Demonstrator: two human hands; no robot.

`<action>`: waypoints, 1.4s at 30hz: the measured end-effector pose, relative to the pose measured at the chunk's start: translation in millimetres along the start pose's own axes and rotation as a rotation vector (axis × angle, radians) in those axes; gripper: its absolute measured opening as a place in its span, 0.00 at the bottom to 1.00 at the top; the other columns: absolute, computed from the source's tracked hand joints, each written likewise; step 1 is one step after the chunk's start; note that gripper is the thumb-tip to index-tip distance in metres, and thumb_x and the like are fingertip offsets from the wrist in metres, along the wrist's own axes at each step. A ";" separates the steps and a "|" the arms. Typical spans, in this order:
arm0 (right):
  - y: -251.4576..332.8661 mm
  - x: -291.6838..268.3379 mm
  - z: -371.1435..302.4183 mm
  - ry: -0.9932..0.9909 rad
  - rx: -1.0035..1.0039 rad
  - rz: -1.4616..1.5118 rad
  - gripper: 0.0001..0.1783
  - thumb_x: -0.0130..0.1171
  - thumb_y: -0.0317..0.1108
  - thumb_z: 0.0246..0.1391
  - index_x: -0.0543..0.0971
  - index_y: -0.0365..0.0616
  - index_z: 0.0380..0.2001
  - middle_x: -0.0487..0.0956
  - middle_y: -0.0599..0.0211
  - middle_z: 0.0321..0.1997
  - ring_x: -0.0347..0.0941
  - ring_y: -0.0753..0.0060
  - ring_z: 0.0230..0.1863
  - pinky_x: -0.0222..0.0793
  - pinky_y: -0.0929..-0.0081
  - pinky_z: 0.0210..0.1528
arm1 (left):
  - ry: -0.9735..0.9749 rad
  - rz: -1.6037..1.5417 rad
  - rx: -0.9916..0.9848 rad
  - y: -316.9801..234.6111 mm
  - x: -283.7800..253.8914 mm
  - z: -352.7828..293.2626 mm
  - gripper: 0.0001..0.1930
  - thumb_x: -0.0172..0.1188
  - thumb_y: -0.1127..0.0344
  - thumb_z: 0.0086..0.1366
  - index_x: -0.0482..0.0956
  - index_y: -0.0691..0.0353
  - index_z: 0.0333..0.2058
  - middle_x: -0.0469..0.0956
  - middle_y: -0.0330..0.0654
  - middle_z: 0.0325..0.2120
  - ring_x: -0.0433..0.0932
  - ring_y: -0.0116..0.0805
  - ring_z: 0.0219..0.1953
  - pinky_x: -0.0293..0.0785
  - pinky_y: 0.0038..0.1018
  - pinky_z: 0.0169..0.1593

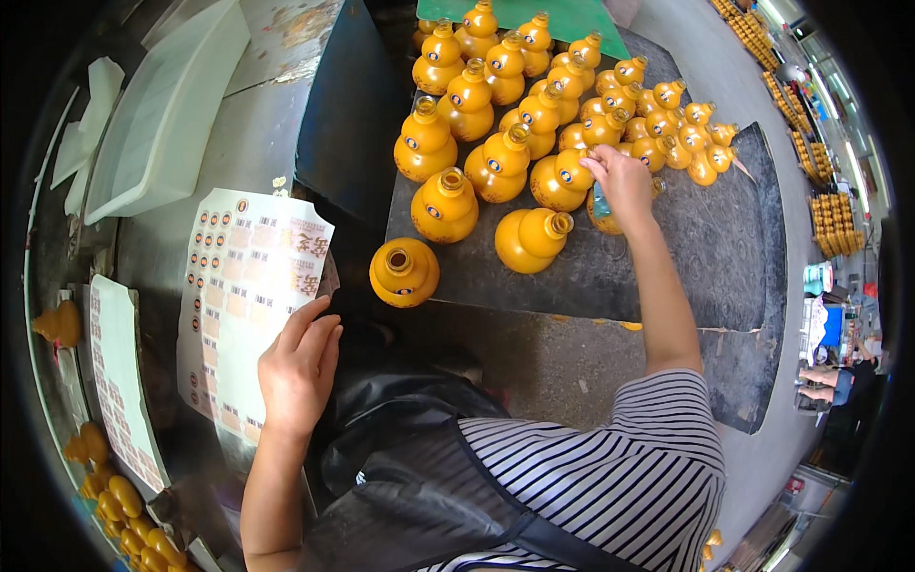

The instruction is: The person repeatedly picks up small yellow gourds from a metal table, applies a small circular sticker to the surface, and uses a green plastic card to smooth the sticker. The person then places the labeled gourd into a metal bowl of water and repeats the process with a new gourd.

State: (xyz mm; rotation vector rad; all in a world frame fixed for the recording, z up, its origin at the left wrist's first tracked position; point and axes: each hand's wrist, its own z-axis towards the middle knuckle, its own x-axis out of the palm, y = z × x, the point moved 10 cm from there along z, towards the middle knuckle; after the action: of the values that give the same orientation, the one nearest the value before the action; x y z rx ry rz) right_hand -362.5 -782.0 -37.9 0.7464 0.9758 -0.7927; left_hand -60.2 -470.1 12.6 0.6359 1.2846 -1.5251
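My right hand [621, 189] reaches over the dark tabletop, fingers closed at the neck of a yellow gourd-shaped bottle [560, 183]. A bluish-green patch shows below its palm, too small to name. Nearest to that hand are another gourd-shaped bottle [532, 240], tilted toward the right, and a bottle partly hidden behind my wrist. My left hand [299, 367] rests at the right edge of a white sticker sheet [243, 315], fingers stretched out and slightly bent, holding nothing that I can see. Several stickers are gone from the sheet. Many bottles carry a small round dark label on the upper bulb.
Rows of uncapped yellow bottles [467, 100] crowd the far part of the dark tabletop [610, 276]. One bottle [404, 273] stands at its near left corner. A white plastic tub [162, 114] and a second sticker sheet [122, 381] lie left. Another person [839, 381] is far right.
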 end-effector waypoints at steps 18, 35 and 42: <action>94.2 -20.1 -77.5 0.101 -0.326 0.210 0.12 0.65 0.41 0.49 0.77 0.46 0.29 0.79 0.65 0.25 0.77 0.58 0.27 0.70 0.65 0.27 | -0.021 -0.044 -0.039 2.8 -25.1 -32.5 0.06 0.63 0.76 0.56 0.81 0.64 0.33 0.81 0.44 0.39 0.82 0.43 0.35 0.78 0.30 0.38; -4.5 -86.4 -45.3 -0.258 0.269 0.257 0.10 0.66 0.41 0.52 0.79 0.48 0.27 0.78 0.64 0.19 0.76 0.68 0.19 0.68 0.72 0.22 | 0.001 -0.061 -0.087 14.0 -26.3 -54.0 0.05 0.61 0.77 0.58 0.81 0.65 0.34 0.81 0.46 0.38 0.82 0.44 0.36 0.78 0.31 0.40; -102.3 -44.2 -53.8 -0.045 0.304 -0.038 0.15 0.65 0.46 0.51 0.78 0.44 0.26 0.79 0.58 0.23 0.77 0.52 0.28 0.69 0.59 0.29 | 0.019 -0.082 -0.093 14.4 -19.9 -55.1 0.05 0.61 0.78 0.58 0.80 0.66 0.34 0.81 0.46 0.38 0.82 0.45 0.38 0.78 0.32 0.42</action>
State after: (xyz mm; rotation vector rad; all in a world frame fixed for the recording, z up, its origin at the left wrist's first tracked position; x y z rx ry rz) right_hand -486.2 -778.6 -36.5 0.9692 0.8400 -1.0010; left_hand -50.9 -410.8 7.6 0.5451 1.4026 -1.5185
